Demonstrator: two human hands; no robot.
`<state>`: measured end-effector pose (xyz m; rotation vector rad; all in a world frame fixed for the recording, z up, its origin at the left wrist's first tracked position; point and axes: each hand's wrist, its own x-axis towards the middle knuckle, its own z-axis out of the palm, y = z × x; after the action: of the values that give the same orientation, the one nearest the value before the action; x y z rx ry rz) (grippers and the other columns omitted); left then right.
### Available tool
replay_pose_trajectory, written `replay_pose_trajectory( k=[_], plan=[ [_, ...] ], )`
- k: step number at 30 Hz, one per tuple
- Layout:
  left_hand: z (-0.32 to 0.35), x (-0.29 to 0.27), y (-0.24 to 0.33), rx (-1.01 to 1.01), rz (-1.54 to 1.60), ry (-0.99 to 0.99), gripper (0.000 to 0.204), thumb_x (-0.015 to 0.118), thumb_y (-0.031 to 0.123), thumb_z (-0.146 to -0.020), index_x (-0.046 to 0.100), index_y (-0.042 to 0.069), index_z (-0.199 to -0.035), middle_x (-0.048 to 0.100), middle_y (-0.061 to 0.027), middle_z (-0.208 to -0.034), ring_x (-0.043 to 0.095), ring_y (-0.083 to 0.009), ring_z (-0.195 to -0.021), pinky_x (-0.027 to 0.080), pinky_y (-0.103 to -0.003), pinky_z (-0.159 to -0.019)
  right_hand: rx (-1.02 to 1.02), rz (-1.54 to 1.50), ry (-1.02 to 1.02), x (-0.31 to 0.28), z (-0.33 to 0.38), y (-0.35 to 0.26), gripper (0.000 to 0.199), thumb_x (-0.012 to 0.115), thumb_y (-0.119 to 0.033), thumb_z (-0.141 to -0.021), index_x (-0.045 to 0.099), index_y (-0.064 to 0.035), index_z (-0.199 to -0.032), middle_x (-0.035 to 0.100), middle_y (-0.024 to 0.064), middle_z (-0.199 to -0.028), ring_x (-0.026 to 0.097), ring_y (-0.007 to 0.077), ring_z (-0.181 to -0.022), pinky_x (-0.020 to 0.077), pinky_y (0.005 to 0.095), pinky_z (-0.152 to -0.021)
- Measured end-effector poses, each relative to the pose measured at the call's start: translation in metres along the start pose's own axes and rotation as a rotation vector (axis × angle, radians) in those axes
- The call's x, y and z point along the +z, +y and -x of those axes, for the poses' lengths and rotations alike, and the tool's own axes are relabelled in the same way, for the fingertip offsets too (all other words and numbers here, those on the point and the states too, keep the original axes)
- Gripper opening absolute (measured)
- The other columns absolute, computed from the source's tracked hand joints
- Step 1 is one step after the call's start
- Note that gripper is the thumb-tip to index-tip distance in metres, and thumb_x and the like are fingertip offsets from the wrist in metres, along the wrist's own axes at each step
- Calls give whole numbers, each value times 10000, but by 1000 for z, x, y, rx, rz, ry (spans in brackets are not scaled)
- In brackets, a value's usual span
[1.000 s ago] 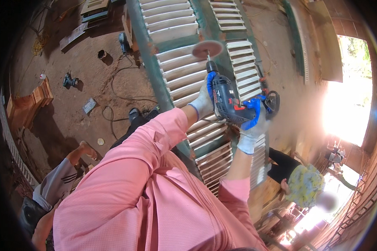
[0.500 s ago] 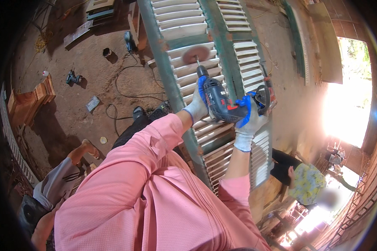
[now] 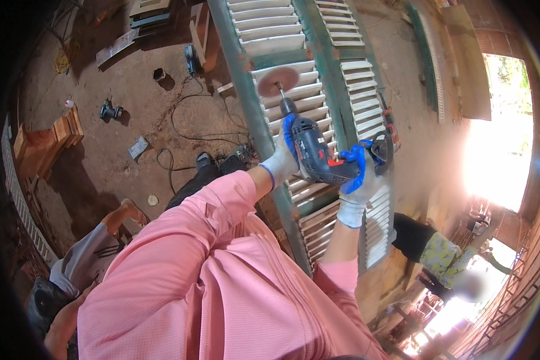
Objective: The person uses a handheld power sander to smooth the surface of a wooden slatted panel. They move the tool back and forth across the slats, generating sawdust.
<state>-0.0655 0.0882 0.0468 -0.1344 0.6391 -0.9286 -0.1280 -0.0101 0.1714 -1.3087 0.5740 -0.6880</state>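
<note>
A dark blue power drill point(image 3: 314, 150) with a round reddish sanding disc point(image 3: 278, 81) on its chuck is held in both my gloved hands. My left hand point(image 3: 283, 156) wraps the front of the body, just behind the chuck. Round the rear handle closes my right hand point(image 3: 361, 174), its blue-coated fingers bent. The disc lies over the upper louvre panel of a green-framed shutter point(image 3: 259, 123) with whitish slats, near the left stile. Whether the disc touches the wood I cannot tell. A second red and black power tool point(image 3: 388, 123) rests on the shutter beyond my right hand.
Cables point(image 3: 173, 120) curl over the dirt floor left of the shutter, near another power tool point(image 3: 191, 59) and a small cordless tool point(image 3: 109, 111). Stacked wooden pieces point(image 3: 48, 144) stand at far left. One person point(image 3: 81, 258) is at lower left, another point(image 3: 441, 255) at right.
In the picture the shutter and floor have shifted slightly right and down. The disc has moved toward the shutter's left stile. The person at right has bent or turned, an arm now reaching out.
</note>
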Motion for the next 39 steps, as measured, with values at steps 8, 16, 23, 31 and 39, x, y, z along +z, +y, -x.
replay_pose_trajectory(
  k=[8, 16, 23, 31, 39],
  plan=[
    [-1, -24, 2, 30, 23, 34, 602, 578, 668, -838, 646, 94, -1004, 668, -157, -892, 658, -390, -820, 525, -640, -831, -5, 2, 38, 5, 17, -1, 224, 642, 48, -826, 632, 56, -1050, 665, 119, -842, 652, 188, -644, 589, 340, -601],
    [3, -6, -2, -6, -106, 26, 569, 565, 634, -851, 668, 102, -1022, 700, -144, -930, 687, -341, -827, 568, -542, -824, -20, -26, 80, -1, 14, -1, 203, 628, 37, -835, 626, 74, -1034, 661, 119, -807, 650, 205, -644, 573, 336, -619],
    [-19, -12, -12, -86, 14, 92, 713, 531, 738, -822, 631, 70, -1052, 656, -208, -959, 654, -457, -832, 507, -673, -868, -14, 21, 61, -18, -3, 2, 203, 646, 18, -834, 625, 69, -1030, 653, 112, -829, 648, 202, -646, 579, 338, -632],
    [-76, -25, -26, -21, -119, 27, 614, 489, 657, -895, 671, 89, -1043, 696, -172, -938, 679, -398, -844, 552, -584, -858, -5, 74, 135, -53, -35, 18, 166, 616, -5, -860, 589, 36, -1019, 597, 96, -794, 591, 176, -658, 566, 339, -640],
    [-118, -23, -35, -25, -199, -4, 468, 630, 584, -858, 681, 131, -961, 712, -102, -859, 681, -262, -711, 587, -436, -724, -102, 86, 188, -79, -54, 33, 124, 639, -38, -862, 619, 33, -962, 624, 98, -872, 614, 196, -685, 563, 352, -665]
  ],
)
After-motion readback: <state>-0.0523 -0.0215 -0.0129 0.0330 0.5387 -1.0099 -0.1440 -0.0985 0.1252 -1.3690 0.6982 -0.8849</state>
